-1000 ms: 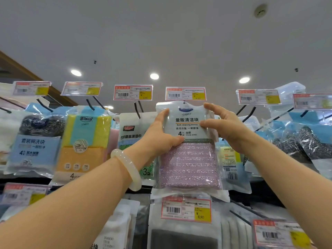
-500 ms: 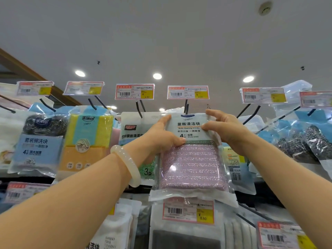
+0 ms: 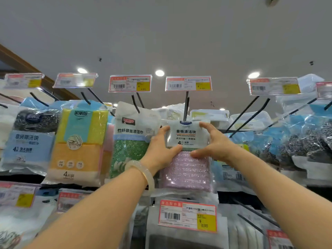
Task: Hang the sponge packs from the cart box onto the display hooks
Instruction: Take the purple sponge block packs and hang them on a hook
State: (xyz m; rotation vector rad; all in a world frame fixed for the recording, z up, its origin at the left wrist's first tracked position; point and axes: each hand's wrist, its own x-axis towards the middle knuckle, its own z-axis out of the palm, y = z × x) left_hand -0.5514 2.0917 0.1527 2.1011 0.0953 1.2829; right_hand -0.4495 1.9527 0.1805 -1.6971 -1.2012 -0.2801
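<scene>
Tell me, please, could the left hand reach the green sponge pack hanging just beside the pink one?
Probably yes: the left hand already lies across the green sponge pack's right edge, nothing between them, though it is busy holding the pink sponge pack.

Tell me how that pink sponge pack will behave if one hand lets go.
The pink sponge pack probably stays light: it is sponge in thin film. The glossy film may be slippery. With the top at the hook, it would likely swing from the left hand or right hand.

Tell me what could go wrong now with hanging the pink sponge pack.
The pink sponge pack in clear plastic is held by the left hand and right hand just under the black metal hook. If its top is not properly on, it may drop on release. Pushing may also disturb the neighbouring green sponge pack.
</scene>
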